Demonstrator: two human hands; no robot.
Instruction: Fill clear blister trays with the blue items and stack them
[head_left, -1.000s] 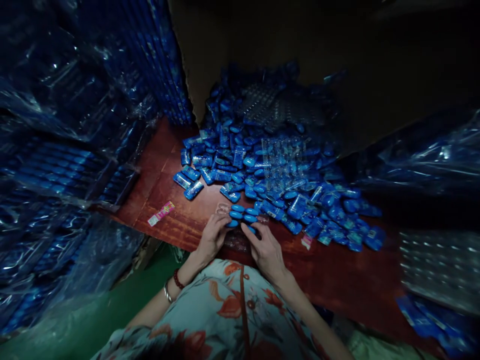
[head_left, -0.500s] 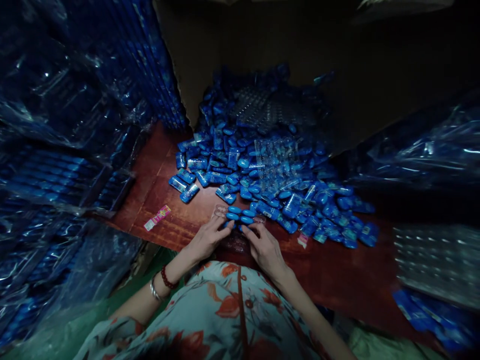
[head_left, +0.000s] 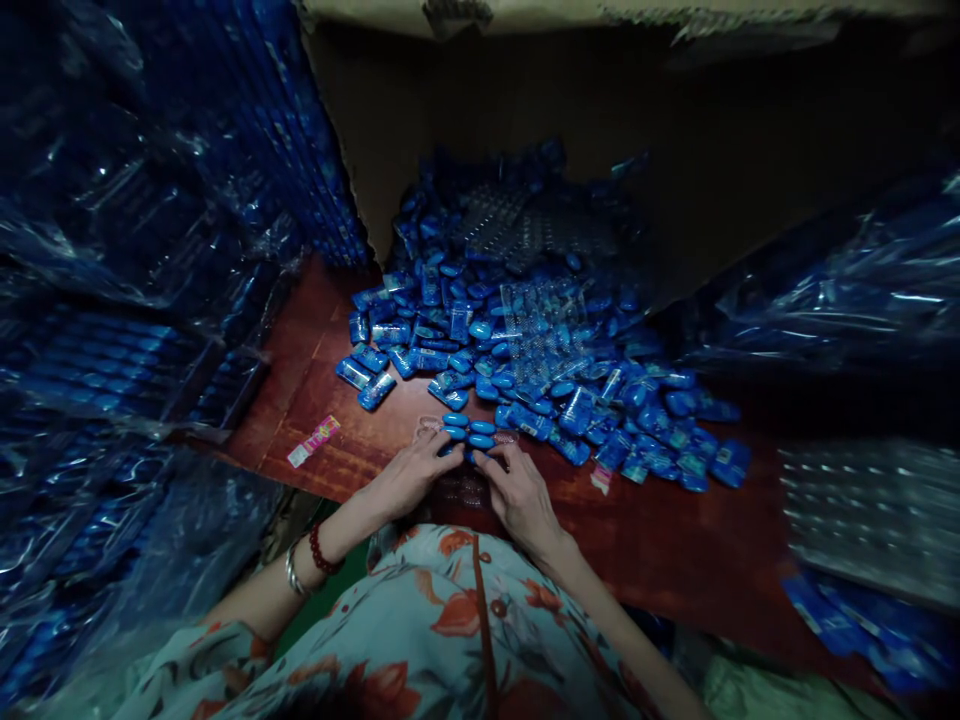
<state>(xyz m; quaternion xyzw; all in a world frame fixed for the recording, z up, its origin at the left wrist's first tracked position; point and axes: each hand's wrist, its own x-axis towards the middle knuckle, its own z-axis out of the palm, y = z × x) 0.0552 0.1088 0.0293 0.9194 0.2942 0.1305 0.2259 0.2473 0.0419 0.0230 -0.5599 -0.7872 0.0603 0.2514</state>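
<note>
A few blue oval pieces (head_left: 466, 431) sit in the clear blister tray (head_left: 463, 470) on the red-brown table (head_left: 675, 545); most pockets look empty. The left hand (head_left: 409, 476) and right hand (head_left: 517, 498) press on it, fingers loosely spread. A large heap of blue pieces (head_left: 525, 350) lies beyond.

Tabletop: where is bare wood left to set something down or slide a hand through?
Bare wood on the table lies right of the right hand, below the blue-packet heap. A second patch lies left of the left hand, around the pink label. Crowded: the heap, and the clear tray under both hands.
</note>
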